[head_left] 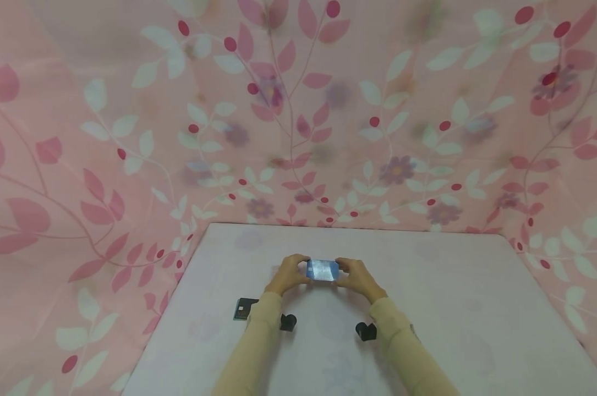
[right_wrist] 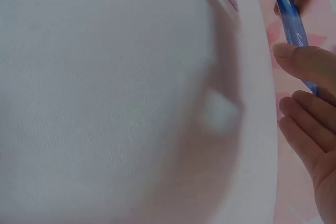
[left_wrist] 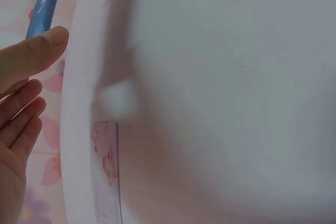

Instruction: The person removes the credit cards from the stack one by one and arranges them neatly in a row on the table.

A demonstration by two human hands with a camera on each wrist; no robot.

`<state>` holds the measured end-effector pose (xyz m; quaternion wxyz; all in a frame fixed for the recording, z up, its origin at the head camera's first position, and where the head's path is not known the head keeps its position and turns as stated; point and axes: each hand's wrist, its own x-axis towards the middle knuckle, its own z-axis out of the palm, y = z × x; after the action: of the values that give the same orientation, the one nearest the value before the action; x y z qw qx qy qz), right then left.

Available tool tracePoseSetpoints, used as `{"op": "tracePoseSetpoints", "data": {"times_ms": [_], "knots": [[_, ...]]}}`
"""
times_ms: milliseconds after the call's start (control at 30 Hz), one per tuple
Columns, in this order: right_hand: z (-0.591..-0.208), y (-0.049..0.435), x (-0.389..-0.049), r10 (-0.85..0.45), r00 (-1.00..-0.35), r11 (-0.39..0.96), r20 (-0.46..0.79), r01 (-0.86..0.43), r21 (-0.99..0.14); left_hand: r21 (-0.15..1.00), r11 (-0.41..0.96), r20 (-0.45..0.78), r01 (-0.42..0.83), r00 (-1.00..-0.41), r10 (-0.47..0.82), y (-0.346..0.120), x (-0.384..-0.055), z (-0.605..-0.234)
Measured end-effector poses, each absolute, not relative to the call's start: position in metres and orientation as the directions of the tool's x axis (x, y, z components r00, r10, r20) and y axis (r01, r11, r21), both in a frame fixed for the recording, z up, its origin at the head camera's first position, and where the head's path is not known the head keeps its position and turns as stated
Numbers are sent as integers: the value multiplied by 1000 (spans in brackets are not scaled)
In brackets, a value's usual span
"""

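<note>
A blue glossy card [head_left: 323, 270] is held up above the table between both hands, its face catching the light. My left hand [head_left: 290, 273] pinches its left end between thumb and fingers. At the opposite end, my right hand [head_left: 356, 276] pinches it the same way. Both wrist views show the card nearly edge-on: the left one has the blue edge [left_wrist: 47, 6] beyond the thumb, the right one a blue strip [right_wrist: 293, 22] with white lettering. Below the left hand, a pale pink card [left_wrist: 106, 171] with red marks lies flat on the table.
A dark card [head_left: 245, 309] with a chip-like square lies by the left forearm, partly hidden by the sleeve. Black wrist devices [head_left: 288, 322] show at both cuffs. The white table [head_left: 456, 308] meets pink floral cloth [head_left: 298, 137] behind and at the sides.
</note>
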<state>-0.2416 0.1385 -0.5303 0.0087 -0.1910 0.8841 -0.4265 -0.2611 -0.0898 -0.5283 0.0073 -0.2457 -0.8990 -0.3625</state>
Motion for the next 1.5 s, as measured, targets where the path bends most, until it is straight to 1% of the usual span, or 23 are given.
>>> {"op": "tracePoseSetpoints", "data": {"times_ms": [200,400,567,700,800,1000,1100,1367,1500], "knots": [[-534,141,-248,-322,-942,602,97,-283,-747,643,628,181,439,-883,433,-83,-272,-539],[-542,143,-250,-315,-947,620,57,-251,-743,634,659,126,404,-895,428,-78,-279,-545],[-550,144,-253,-330,-941,631,78,-281,-723,640,677,76,364,-906,415,-77,-279,-545],[-554,142,-255,-335,-937,645,99,-304,-701,625,689,83,367,-909,408,-78,-280,-546],[-556,139,-255,-330,-941,663,72,-286,-692,621,698,81,357,-915,396,-78,-281,-550],[-559,133,-253,-350,-936,696,40,-289,-658,641,716,18,277,-938,346,-83,-283,-559],[-561,130,-252,-352,-935,713,30,-289,-639,628,732,-1,264,-940,340,-85,-285,-563],[-562,122,-249,-344,-939,757,-21,-264,-598,586,743,23,324,-923,384,-89,-288,-564],[-561,120,-249,-336,-942,764,-29,-254,-593,570,755,15,325,-923,385,-90,-287,-560]]}}
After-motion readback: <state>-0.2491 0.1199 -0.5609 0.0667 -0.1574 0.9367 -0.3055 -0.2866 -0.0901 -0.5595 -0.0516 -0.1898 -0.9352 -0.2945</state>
